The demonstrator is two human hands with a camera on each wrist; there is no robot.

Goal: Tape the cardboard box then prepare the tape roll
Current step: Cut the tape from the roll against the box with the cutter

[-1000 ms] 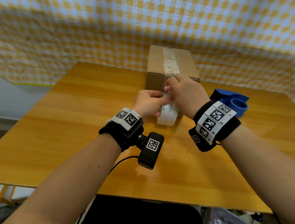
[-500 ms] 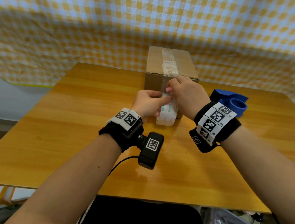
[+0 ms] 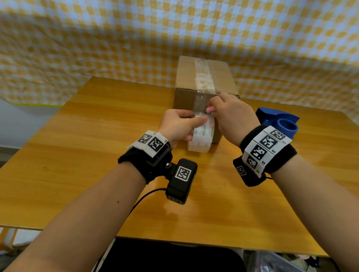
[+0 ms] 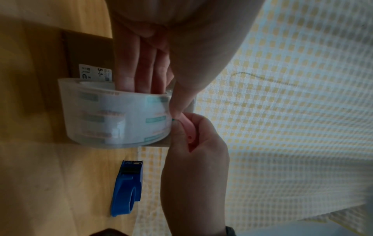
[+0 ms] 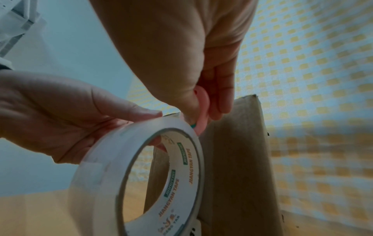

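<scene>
Head view: cardboard box on the table, taped along its top; tape roll just before its near face, gripped by left hand, thumb on top. Right hand pinching a small pink cutter at the roll's upper edge. Blue dispenser to the right.

Left wrist view: fingers through the roll's core, thumb on the outer wrap.

Right wrist view: pink cutter pinched between thumb and fingers, touching the roll beside the box.
</scene>
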